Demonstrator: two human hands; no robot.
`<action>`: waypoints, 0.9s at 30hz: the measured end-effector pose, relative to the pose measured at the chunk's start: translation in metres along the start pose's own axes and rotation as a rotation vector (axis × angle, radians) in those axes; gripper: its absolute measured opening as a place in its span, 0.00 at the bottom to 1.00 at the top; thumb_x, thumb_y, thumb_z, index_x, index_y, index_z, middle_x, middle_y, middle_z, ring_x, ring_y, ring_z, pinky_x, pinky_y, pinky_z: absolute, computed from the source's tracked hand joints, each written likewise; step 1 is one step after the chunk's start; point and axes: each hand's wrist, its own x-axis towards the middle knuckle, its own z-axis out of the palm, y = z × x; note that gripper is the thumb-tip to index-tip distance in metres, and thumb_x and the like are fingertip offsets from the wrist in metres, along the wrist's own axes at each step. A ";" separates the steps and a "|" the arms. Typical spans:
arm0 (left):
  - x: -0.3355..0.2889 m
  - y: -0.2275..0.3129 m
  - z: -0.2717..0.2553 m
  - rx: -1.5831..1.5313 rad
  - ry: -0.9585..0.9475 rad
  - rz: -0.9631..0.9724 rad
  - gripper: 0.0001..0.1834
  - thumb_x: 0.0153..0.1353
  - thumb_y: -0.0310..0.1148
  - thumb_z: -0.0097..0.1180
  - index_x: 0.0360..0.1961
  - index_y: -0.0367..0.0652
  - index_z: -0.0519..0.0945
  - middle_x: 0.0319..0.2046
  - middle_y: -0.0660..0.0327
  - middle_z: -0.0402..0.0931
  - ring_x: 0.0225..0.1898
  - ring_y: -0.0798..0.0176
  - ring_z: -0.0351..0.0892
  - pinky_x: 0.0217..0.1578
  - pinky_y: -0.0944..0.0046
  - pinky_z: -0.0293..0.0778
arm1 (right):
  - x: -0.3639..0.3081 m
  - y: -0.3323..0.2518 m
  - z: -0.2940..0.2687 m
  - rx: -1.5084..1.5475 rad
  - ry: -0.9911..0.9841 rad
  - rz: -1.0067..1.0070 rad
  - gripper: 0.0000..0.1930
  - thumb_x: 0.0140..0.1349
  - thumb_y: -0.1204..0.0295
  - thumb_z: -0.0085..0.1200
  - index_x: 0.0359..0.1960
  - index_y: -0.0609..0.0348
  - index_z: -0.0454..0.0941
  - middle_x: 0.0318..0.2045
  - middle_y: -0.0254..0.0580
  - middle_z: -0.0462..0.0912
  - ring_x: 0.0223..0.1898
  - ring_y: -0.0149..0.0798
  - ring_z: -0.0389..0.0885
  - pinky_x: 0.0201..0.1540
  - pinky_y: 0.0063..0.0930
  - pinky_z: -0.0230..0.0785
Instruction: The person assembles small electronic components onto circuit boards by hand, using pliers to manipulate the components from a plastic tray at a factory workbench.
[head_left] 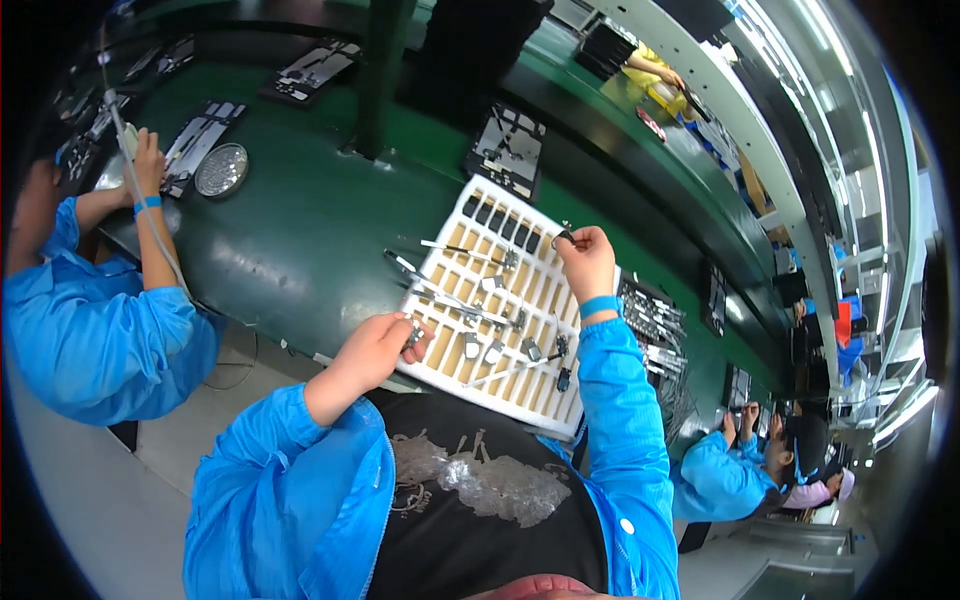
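A white slotted foam tray (500, 405) lies before me, tilted in the view. My right hand (590, 265) is over its far right edge, thumb and fingers pinching a small black part (563, 239). Black rectangular pieces (508, 227) fill several slots along the far row. By the tray's near left edge, my left hand (375, 350) is closed around small grey metallic pieces (414, 336), partly hidden by the fingers. Strewn across the slots are thin silver strips (465, 305) with dark ends and small grey blocks (493, 352).
Beyond the tray lies a dark panel with parts (507, 148). A pile of metallic strips (650, 320) sits right of it. On the green bench (290, 260) stands a round dish (221, 170). Blue-sleeved co-workers sit at left (110, 320) and far right (725, 475).
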 end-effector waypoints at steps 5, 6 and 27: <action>0.003 -0.008 -0.002 0.027 -0.014 0.014 0.20 0.71 0.35 0.38 0.44 0.33 0.81 0.28 0.57 0.81 0.29 0.66 0.77 0.35 0.65 0.75 | -0.007 -0.033 0.016 -0.490 -0.003 -0.465 0.11 0.49 0.69 0.63 0.28 0.59 0.74 0.29 0.50 0.79 0.36 0.55 0.79 0.39 0.46 0.73; 0.002 -0.002 -0.003 0.061 -0.031 0.015 0.19 0.71 0.35 0.39 0.43 0.33 0.81 0.28 0.58 0.81 0.29 0.67 0.77 0.35 0.66 0.75 | -0.008 -0.031 0.020 -0.522 -0.025 -0.478 0.11 0.48 0.68 0.63 0.28 0.58 0.74 0.31 0.50 0.78 0.39 0.57 0.78 0.41 0.48 0.72; 0.004 -0.028 0.003 -0.048 -0.104 0.028 0.23 0.74 0.39 0.35 0.49 0.33 0.79 0.32 0.61 0.80 0.34 0.68 0.77 0.34 0.69 0.71 | -0.031 -0.013 0.011 -0.356 -0.045 -0.479 0.09 0.48 0.75 0.62 0.33 0.63 0.82 0.37 0.53 0.76 0.42 0.57 0.77 0.46 0.46 0.73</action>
